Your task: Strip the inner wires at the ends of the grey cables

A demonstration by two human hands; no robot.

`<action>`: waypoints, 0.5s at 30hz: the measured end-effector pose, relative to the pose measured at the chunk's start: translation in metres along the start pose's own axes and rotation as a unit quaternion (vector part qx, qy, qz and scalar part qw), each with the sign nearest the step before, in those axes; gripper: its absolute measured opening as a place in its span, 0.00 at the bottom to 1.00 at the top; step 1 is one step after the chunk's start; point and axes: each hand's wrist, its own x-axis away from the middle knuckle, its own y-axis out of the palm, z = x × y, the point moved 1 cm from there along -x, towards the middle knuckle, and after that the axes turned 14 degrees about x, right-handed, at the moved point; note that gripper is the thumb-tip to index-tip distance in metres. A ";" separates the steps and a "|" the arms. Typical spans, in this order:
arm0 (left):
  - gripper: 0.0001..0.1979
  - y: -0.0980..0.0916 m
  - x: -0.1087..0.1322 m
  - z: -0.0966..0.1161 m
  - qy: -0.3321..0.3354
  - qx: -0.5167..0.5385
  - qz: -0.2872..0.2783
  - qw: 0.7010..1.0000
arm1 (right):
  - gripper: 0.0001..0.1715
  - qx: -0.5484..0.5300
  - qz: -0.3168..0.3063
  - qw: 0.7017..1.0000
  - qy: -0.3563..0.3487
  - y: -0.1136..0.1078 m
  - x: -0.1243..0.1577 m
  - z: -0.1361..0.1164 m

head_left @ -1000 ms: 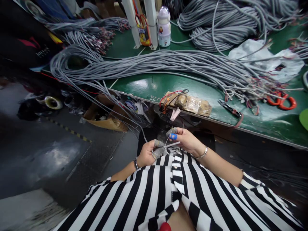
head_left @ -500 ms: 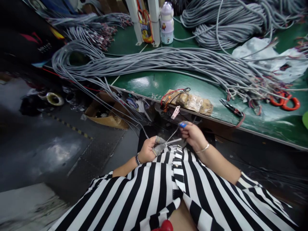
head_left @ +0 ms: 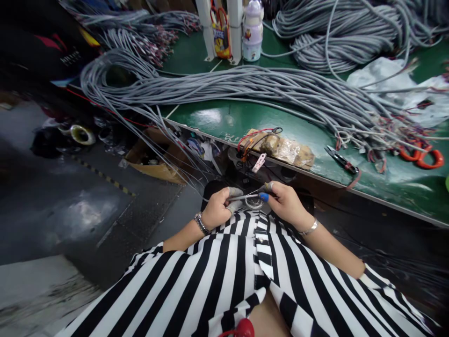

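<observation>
Over my lap, my left hand (head_left: 218,206) pinches a thin grey cable (head_left: 243,198), with grey coverings on its thumb and finger. My right hand (head_left: 283,202) is closed on the same cable a short way to the right, a blue covering on one fingertip. Between the hands a pale strand (head_left: 253,204) curves in a small loop under the cable. The exact ends of the cable are hidden by my fingers. Leftward, grey cables run up from my left hand to the long cable bundle (head_left: 224,86) on the bench.
On the green bench (head_left: 206,116) lie black-handled cutters (head_left: 342,160), red-handled scissors (head_left: 430,158) and a taped brown block (head_left: 286,150). A lilac bottle (head_left: 252,35) stands behind the bundle. A pink clip (head_left: 259,162) hangs at the bench edge. Below it sits a cardboard box (head_left: 154,171).
My right hand has come down and left from its raised pull and now grips the cable close to my left hand. The view has shifted slightly.
</observation>
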 end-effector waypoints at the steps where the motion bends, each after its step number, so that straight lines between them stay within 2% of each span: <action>1: 0.10 -0.002 0.000 -0.002 0.025 -0.028 0.019 0.999 | 0.08 -0.021 -0.014 0.999 0.023 0.002 0.000 0.002; 3: 0.09 -0.005 -0.002 -0.005 0.073 -0.070 0.052 0.994 | 0.10 -0.109 -0.052 0.990 0.067 0.005 0.000 0.005; 6: 0.09 -0.009 -0.008 -0.007 0.088 -0.061 0.069 0.992 | 0.15 -0.282 -0.100 0.947 0.118 0.007 0.001 0.003; 8: 0.11 -0.008 -0.012 -0.007 0.032 0.012 0.064 0.997 | 0.18 -0.343 -0.102 0.924 0.135 0.005 0.001 -0.001; 10: 0.14 -0.004 -0.015 -0.006 -0.068 0.141 0.057 0.986 | 0.19 -0.358 -0.072 0.920 0.140 0.002 0.001 -0.006; 13: 0.18 0.005 -0.017 -0.005 -0.197 0.353 0.036 0.914 | 0.16 -0.367 0.007 0.921 0.132 -0.001 0.002 -0.011; 15: 0.18 0.009 -0.016 -0.003 -0.237 0.443 0.009 0.864 | 0.12 -0.374 0.048 0.919 0.119 -0.001 0.003 -0.015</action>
